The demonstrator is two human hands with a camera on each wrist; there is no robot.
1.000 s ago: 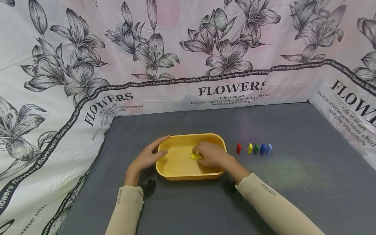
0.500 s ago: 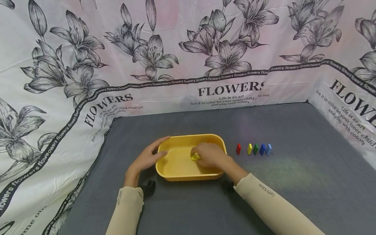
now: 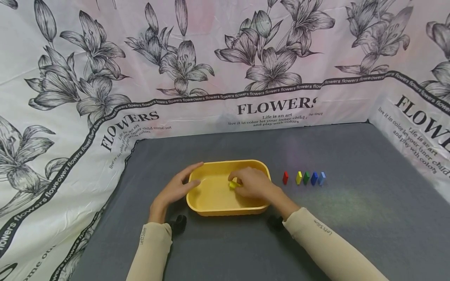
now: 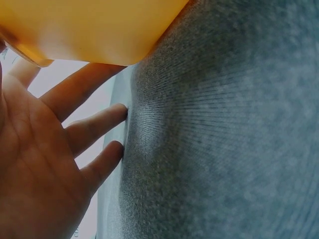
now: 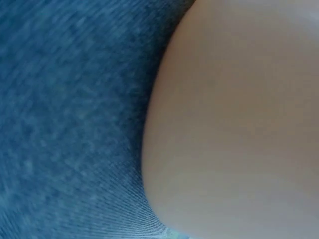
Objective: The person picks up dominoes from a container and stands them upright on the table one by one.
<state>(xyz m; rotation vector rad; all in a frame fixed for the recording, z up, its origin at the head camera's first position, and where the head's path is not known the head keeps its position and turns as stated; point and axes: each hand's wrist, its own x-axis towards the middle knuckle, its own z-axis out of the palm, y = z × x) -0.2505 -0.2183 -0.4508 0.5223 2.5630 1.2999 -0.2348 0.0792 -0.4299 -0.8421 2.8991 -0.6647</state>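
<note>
In the head view a yellow tray (image 3: pixel 211 199) with rounded corners sits on dark grey cloth. My right hand (image 3: pixel 251 183) reaches inside and pinches a small yellow block (image 3: pixel 233 185) between thumb and fingers, low over the tray's bottom. My left hand (image 3: pixel 177 185) rests at the tray's left end, thumb over the rim and index finger along the far left corner. In the left wrist view the left hand's fingers (image 4: pixel 99 127) are spread and fairly straight, and the fingertips meet the tray and cloth. The right wrist view holds only a blurred pale surface and cloth.
Right of the tray stands a row of small upright blocks: a red block (image 3: pixel 285 178), a yellow block (image 3: pixel 299 178), a green block (image 3: pixel 306 178), a dark blue block (image 3: pixel 314 178) and a light blue block (image 3: pixel 322 178). A flower-printed curtain (image 3: pixel 211 111) bounds the cloth at the back and sides.
The pinched yellow block has turned and shifted slightly in the right hand's fingers, which have moved a little. The left hand and tray have stayed in place.
</note>
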